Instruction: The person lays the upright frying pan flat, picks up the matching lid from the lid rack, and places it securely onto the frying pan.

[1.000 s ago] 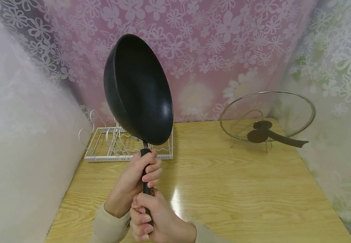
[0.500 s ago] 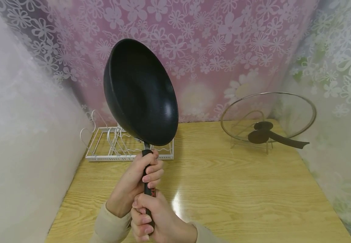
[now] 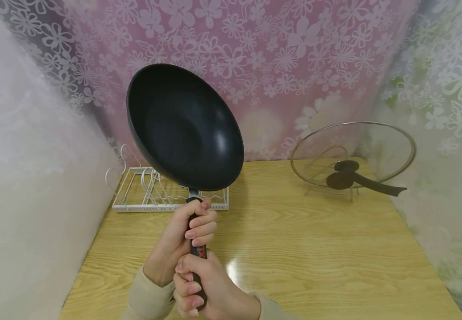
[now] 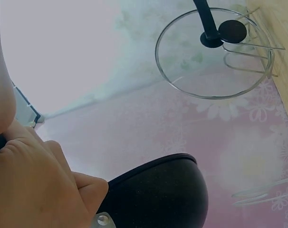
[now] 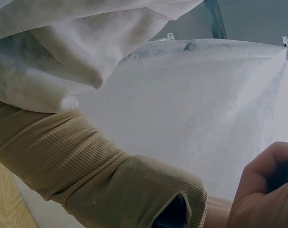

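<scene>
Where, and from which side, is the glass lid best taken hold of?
Probably by the dark handle, from the near side: it stands out from the glass lid and crosses in front of its thin rim, while a wire stand sits behind and below. The left hand and right hand both grip the pan's handle, so one would need freeing.
</scene>
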### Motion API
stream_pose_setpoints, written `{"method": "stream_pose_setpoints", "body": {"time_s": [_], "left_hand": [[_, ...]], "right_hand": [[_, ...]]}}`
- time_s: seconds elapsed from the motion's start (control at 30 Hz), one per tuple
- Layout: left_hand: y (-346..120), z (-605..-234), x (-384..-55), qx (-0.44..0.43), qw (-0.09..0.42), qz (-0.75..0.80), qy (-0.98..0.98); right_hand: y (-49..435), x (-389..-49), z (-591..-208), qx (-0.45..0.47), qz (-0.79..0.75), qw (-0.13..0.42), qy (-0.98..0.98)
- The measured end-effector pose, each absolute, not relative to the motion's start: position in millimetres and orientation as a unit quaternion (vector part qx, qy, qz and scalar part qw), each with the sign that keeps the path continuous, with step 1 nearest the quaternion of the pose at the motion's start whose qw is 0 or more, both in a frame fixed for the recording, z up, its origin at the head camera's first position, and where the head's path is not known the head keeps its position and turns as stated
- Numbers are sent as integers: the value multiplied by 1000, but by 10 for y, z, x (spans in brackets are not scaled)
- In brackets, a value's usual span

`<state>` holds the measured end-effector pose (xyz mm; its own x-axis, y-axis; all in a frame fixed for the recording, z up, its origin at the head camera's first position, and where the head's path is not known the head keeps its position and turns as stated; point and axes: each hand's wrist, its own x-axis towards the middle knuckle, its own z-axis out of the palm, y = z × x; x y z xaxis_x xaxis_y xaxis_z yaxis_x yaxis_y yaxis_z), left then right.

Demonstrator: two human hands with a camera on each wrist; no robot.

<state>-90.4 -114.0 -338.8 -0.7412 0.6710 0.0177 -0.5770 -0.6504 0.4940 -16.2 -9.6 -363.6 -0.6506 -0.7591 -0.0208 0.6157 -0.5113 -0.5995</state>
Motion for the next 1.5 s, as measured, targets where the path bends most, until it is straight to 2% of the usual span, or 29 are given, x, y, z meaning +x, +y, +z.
{"method": "stream_pose_setpoints", "body": {"time_s": [0.67, 1.5], "left_hand": [[-1085, -3473, -997, 148, 414, 892, 104], [-992, -3556, -966, 115, 469, 876, -16]], "right_hand": [[-84, -143, -3650, -120, -869, 370, 306], [-70, -30, -3612, -67, -887, 329, 318]]}}
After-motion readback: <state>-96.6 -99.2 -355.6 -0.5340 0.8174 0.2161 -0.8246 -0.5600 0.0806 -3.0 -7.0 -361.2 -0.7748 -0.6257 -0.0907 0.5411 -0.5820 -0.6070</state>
